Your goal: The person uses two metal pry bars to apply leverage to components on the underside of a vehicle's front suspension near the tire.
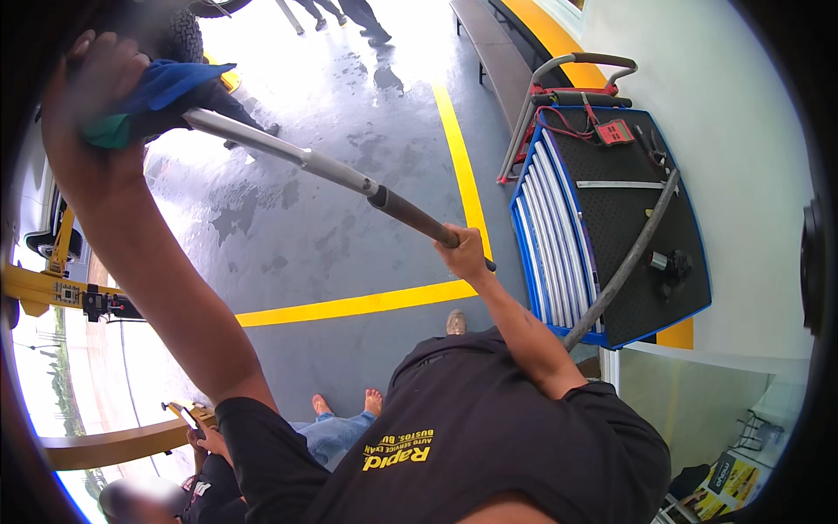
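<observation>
My left hand (112, 74) is raised at the far upper left, its fingers curled around a bunched blue cloth (170, 85). A teal patch of cloth (109, 131) shows below the blue one, near the wrist. My right hand (463, 251) grips the dark sleeve at the lower end of a long silver metal pole (327, 168). Slanting up to the left, the pole ends close to the blue cloth. Whether the pole touches the cloth or the left hand, I cannot tell.
At right stands a blue-edged tool cart (624, 227) with a dark top, a red tester (614, 132), loose tools and a grey bar (624, 266). A bench (493, 52) lines the wall. Yellow stripes (460, 162) mark the wet floor. A seated person (214, 476) holds a phone at lower left.
</observation>
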Demonstrator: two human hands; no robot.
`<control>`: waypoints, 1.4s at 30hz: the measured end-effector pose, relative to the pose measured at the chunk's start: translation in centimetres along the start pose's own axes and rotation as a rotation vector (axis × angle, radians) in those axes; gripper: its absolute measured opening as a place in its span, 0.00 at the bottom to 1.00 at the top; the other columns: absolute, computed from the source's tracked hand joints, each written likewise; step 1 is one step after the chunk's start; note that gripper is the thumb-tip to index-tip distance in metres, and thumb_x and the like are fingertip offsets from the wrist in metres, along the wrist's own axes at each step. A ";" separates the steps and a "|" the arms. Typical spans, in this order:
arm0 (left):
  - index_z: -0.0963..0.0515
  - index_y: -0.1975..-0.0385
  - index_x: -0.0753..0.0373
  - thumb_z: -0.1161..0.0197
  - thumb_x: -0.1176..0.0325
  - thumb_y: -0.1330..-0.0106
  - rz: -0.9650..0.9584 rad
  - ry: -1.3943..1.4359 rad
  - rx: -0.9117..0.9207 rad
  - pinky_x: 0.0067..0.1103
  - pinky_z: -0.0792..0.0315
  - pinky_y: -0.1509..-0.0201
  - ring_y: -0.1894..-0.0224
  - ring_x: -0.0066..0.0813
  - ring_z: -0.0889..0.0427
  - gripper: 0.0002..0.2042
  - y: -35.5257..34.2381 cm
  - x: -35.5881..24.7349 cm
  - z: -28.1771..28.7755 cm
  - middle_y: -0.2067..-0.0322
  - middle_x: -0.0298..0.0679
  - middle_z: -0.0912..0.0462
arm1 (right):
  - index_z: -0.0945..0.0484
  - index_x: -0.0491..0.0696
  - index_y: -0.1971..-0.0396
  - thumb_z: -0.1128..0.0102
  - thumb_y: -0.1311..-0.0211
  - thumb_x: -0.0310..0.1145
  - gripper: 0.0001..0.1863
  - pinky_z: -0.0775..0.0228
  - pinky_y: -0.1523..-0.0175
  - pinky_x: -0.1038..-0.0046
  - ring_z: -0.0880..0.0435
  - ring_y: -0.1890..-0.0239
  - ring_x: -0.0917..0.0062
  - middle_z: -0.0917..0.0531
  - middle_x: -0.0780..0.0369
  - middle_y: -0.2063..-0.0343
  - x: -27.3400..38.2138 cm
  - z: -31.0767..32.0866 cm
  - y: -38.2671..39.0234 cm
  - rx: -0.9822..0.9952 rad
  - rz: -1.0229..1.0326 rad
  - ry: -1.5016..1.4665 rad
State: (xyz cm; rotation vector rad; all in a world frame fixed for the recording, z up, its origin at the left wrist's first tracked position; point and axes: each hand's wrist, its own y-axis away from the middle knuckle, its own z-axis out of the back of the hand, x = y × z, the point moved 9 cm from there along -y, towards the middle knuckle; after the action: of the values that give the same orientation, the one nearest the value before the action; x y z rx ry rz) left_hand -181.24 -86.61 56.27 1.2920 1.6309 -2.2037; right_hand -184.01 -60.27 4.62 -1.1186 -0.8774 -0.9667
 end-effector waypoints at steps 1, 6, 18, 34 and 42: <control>0.31 0.43 0.77 0.49 0.65 0.21 0.006 0.013 -0.062 0.32 0.14 0.46 0.54 0.46 0.12 0.19 0.2 0.5 0.1 0.52 0.57 0.19 | 0.25 0.45 0.81 0.29 0.45 0.30 0.13 0.41 0.77 0.66 0.37 0.85 0.74 0.33 0.55 0.88 -0.1 0.2 0.0 -0.019 -0.016 0.016; 0.30 0.46 0.74 0.50 0.65 0.20 0.006 -0.101 -0.273 0.25 0.14 0.55 0.62 0.39 0.14 0.16 0.7 1.7 -0.4 0.60 0.50 0.20 | 0.24 0.45 0.80 0.29 0.45 0.30 0.11 0.40 0.77 0.66 0.35 0.86 0.71 0.32 0.55 0.88 1.0 -0.1 0.0 0.005 0.011 0.006; 0.32 0.70 0.59 0.48 0.37 0.26 0.218 -0.260 -0.619 0.22 0.30 0.66 0.72 0.23 0.29 0.27 5.2 13.8 -4.2 0.73 0.33 0.29 | 0.20 0.43 0.78 0.32 0.41 0.30 0.09 0.41 0.76 0.70 0.35 0.82 0.84 0.33 0.63 0.89 3.4 -2.1 -1.1 0.012 -0.088 -0.156; 0.33 0.31 0.60 0.61 0.30 0.26 0.258 -0.303 -1.016 0.26 0.21 0.48 0.57 0.27 0.22 0.39 18.3 15.4 3.4 0.59 0.35 0.24 | 0.18 0.43 0.74 0.32 0.39 0.34 0.10 0.39 0.75 0.69 0.27 0.82 0.81 0.25 0.61 0.87 4.7 -0.8 -1.5 -0.060 -0.144 -0.105; 0.33 0.36 0.65 0.47 0.39 0.25 0.150 -0.028 -0.870 0.31 0.20 0.47 0.52 0.31 0.18 0.33 18.3 26.6 -6.8 0.53 0.40 0.20 | 0.15 0.47 0.72 0.32 0.41 0.37 0.09 0.29 0.69 0.61 0.16 0.76 0.60 0.15 0.53 0.77 4.4 -1.3 -0.6 0.009 -0.136 0.001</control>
State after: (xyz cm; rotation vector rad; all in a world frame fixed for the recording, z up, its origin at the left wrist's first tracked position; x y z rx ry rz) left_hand -184.46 -78.58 24.44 1.0430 2.0281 -1.1527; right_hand -182.96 -62.39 8.60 -1.0612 -0.9660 -1.0743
